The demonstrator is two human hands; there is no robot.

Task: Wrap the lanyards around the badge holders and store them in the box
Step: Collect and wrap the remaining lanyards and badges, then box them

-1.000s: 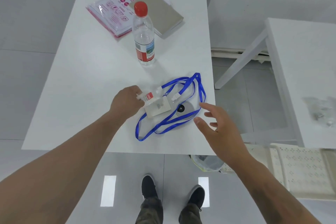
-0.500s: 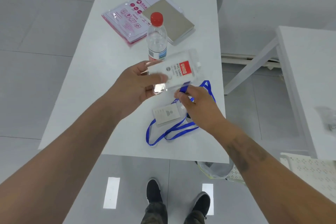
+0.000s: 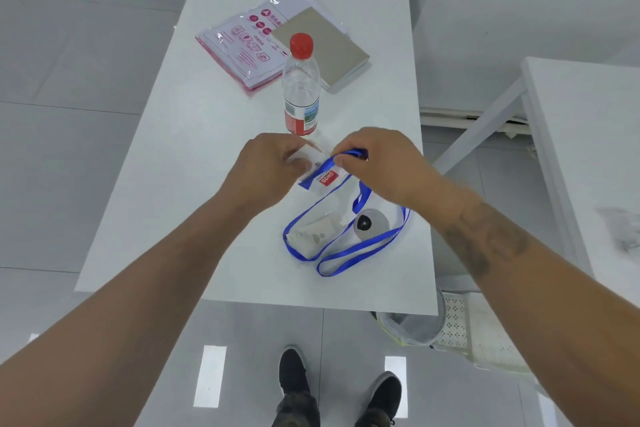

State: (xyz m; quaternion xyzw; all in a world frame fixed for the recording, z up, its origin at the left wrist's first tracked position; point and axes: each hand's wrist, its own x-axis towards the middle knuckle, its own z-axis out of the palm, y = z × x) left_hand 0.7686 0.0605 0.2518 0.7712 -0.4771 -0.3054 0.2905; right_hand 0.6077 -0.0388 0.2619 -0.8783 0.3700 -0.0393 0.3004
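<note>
My left hand (image 3: 268, 166) grips a clear badge holder (image 3: 322, 177) with a red label, held above the white table (image 3: 194, 163). My right hand (image 3: 377, 163) pinches the blue lanyard (image 3: 349, 153) and lays it across the holder's top. The rest of the blue lanyard (image 3: 367, 246) trails down to the table in loops. A second white badge holder (image 3: 313, 234) lies flat inside those loops, beside a grey round disc (image 3: 372, 224) with a dark centre.
A water bottle (image 3: 300, 87) with a red cap stands just behind my hands. A grey flat box (image 3: 322, 45) and a pink printed plastic bag (image 3: 242, 45) lie further back. A second white table (image 3: 588, 149) stands at right; a bin (image 3: 412, 328) sits under the table edge.
Both hands have lowered with the badge holder toward the table. My right hand has brought the lanyard up over the holder's top. The loops on the table have shifted.
</note>
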